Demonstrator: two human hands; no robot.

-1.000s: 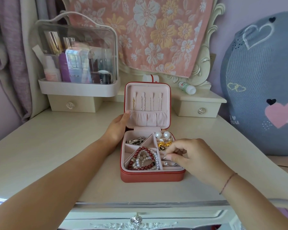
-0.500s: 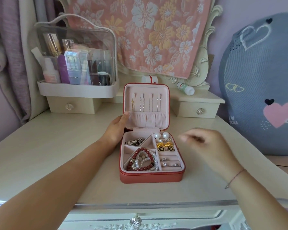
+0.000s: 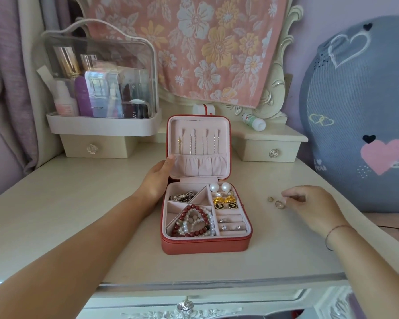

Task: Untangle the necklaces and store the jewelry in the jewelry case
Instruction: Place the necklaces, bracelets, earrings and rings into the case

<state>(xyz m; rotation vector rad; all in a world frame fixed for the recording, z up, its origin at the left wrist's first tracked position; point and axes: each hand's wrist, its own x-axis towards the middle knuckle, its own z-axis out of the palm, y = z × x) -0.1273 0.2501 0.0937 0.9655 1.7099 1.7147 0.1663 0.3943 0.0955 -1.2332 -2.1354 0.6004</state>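
Observation:
A red jewelry case [image 3: 205, 245] stands open in the middle of the cream dressing table [image 3: 67, 215]. Several thin necklaces [image 3: 197, 143] hang inside its upright lid. Red and pearl bracelets [image 3: 195, 223], pearl and gold earrings [image 3: 224, 195] and rings [image 3: 229, 224] fill its compartments. My left hand [image 3: 157, 180] holds the lid's left edge, thumb on the inner lining. My right hand [image 3: 309, 204] is on the table right of the case, fingertips pinching a small gold earring [image 3: 279, 203]. A second small earring [image 3: 270, 199] lies beside it.
A clear cosmetics organizer [image 3: 99, 88] sits on a small drawer unit at the back left. A white bottle [image 3: 255, 122] lies on the back right drawer unit. A large grey heart-patterned cushion [image 3: 359, 116] leans at the right. A flowered cloth [image 3: 194, 47] hangs behind.
My right hand left the case's ring compartment and swung right onto the table, where it now pinches a small earring. The left hand stays on the lid.

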